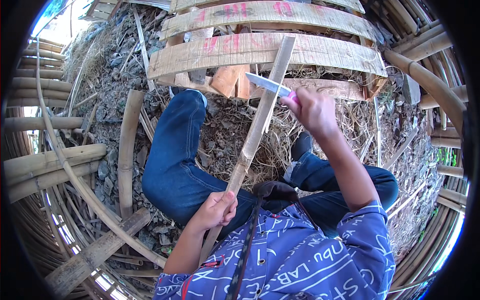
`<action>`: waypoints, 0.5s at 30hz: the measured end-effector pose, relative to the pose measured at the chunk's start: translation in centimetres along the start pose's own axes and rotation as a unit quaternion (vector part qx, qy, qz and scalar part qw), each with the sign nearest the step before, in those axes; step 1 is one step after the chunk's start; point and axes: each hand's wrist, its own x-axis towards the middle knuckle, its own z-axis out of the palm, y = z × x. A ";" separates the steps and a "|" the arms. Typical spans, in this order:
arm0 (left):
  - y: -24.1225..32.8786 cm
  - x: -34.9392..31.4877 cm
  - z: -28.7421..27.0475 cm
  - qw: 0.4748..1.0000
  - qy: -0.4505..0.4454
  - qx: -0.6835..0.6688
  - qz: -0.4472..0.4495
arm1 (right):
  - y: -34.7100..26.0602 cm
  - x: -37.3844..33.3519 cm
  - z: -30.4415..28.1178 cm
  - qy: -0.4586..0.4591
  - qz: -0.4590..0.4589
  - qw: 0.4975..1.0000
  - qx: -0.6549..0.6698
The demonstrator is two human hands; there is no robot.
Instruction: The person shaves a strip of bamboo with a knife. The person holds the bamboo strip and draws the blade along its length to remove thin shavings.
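Note:
A long split bamboo strip (255,131) slants from my lap up to a wooden pallet (330,52), its far end lying over the nearest board. My left hand (218,209) is closed around the strip near its lower end. In my right hand (314,111) is a knife (267,83) with a pink handle. Its blade lies across the upper part of the strip, pointing left. Just below the blade, a thin sliver stands off the strip's right edge. The knife's handle is mostly hidden by my fingers.
Loose stones and dry fibres (235,135) cover the ground between my legs. A bamboo piece (129,150) lies left of my knee. Stacked bamboo poles (40,95) line the left side, with a thick curved pole (435,90) at the right. A wooden post (95,250) lies at lower left.

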 end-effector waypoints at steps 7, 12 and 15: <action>0.2 -1.5 -0.8 0.999 -0.011 -0.032 -0.016 | 3.4 1.3 -0.6 0.081 0.092 0.992 0.033; -0.7 -2.9 -1.5 0.998 0.005 -0.052 -0.025 | 8.3 -0.1 -4.8 0.131 0.067 0.986 -0.072; -0.6 -2.4 -1.8 0.998 -0.003 -0.058 -0.019 | 6.1 -1.2 -3.8 0.112 0.088 0.990 -0.004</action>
